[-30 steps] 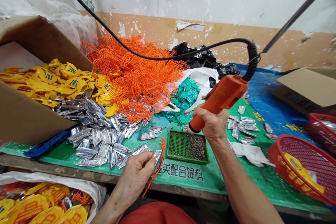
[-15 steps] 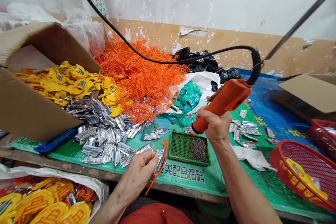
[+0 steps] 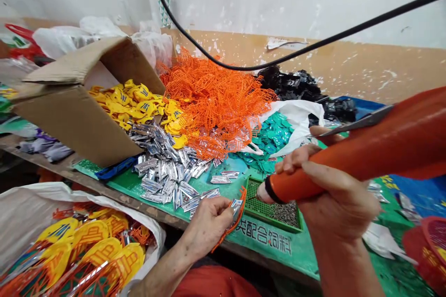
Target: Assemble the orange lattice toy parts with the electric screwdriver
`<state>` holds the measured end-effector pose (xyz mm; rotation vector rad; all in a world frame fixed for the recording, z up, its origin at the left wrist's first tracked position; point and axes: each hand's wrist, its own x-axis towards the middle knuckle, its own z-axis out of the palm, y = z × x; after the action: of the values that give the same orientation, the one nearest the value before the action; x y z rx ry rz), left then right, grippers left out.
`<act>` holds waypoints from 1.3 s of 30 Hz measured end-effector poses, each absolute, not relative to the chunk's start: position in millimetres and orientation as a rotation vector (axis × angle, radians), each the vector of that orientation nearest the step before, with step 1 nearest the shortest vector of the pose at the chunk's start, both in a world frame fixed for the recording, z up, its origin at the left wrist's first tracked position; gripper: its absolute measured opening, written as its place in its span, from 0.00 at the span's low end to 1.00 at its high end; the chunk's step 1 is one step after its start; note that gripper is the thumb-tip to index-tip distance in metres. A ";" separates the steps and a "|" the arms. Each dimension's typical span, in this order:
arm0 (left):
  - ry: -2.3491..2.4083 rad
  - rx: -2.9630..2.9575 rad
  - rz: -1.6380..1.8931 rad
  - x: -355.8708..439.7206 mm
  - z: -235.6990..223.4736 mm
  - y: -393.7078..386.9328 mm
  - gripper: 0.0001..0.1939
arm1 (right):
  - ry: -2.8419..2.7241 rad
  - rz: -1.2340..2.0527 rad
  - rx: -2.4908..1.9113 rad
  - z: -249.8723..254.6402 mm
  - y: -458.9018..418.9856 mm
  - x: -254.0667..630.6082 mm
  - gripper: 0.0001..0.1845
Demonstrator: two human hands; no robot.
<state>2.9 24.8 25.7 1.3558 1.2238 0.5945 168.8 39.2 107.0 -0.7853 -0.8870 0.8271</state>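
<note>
My left hand (image 3: 212, 222) pinches a silver plastic piece (image 3: 236, 205) together with a curved orange plastic strip (image 3: 240, 216), just left of a green tray (image 3: 249, 213). My right hand (image 3: 337, 195) is wrapped around an orange electric screwdriver (image 3: 324, 169). The tool's pale nose points left, toward the parts in my left hand, and sits over the tray. Small dark screws (image 3: 285, 213) fill the tray's right part, and its left part shows a bare grid. Whether the screwdriver's bit touches the pieces I cannot tell.
Silver pieces (image 3: 174, 176) lie heaped left of the tray, beside a cardboard box (image 3: 80, 120) of yellow parts (image 3: 139, 102). Orange lattice parts (image 3: 216, 97) and teal pieces (image 3: 275, 134) are behind. A white sack (image 3: 155, 227) stands lower left. A black cable (image 3: 244, 67) crosses above.
My right hand has brought the screwdriver closer to me, turning its nose toward the pieces in my left hand. The view has shifted left. My left hand keeps its pinch.
</note>
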 end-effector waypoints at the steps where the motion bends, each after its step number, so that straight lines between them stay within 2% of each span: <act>1: 1.222 1.348 0.595 3.0 25.0 24.8 0.14 | -0.902 0.832 -0.782 107.3 37.5 163.5 0.18; 7: 1.195 1.338 0.616 2.8 22.2 24.4 0.13 | -0.920 0.870 -0.788 99.0 37.0 149.2 0.23; 20: 1.216 1.356 0.629 3.6 19.2 23.4 0.13 | -0.948 0.877 -0.794 92.2 36.1 149.3 0.22; 39: 1.427 2.041 0.730 6.7 10.3 9.1 0.11 | -0.943 0.819 -0.857 92.5 28.8 152.4 0.22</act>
<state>6.7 9.1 10.3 2.0408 1.4271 0.7303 152.4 28.8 92.5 -0.8565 -0.9426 0.8188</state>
